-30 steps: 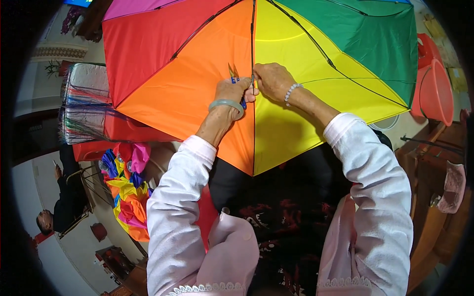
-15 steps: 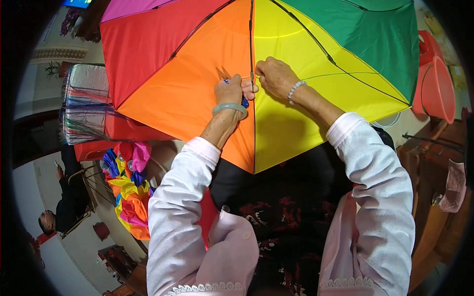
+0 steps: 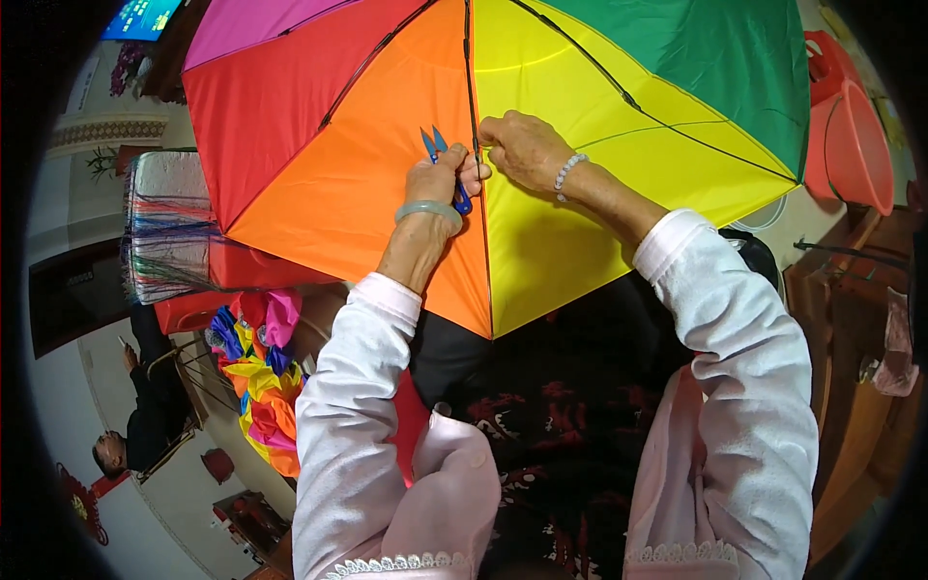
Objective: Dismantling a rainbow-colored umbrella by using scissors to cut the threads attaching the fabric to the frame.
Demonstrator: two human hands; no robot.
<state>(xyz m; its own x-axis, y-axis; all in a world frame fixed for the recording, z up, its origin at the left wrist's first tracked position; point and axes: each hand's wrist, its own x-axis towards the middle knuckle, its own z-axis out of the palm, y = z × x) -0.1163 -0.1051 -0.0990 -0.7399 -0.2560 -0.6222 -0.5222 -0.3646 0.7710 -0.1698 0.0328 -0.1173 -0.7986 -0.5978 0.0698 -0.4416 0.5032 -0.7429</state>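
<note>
An open umbrella canopy [image 3: 319, 208] with orange, yellow, red, pink and green panels spreads before me, inner side with black ribs facing up. My left hand [image 3: 432, 184] is closed around small blue thread snips [image 3: 463, 200] over the orange panel. Their two pointed blades stick out past the hand, apart at the tips. The left fingertips reach the black rib [image 3: 475, 116] along the orange and yellow seam. Just right of that rib, my right hand [image 3: 532, 152] is pinched over the yellow panel. What its fingertips hold is too small to make out.
Left of the canopy lies a white block draped with coloured threads [image 3: 172, 227], beside a pile of bright folded fabric [image 3: 263, 387]. A pink bucket [image 3: 858, 150] stands at the right, near wooden furniture [image 3: 851, 435]. A person in black [image 3: 159, 387] sits far left.
The view has shifted slightly, and the snips' blades now show blue and more upright. Both hands stay close together at the same rib, the right still pinched.
</note>
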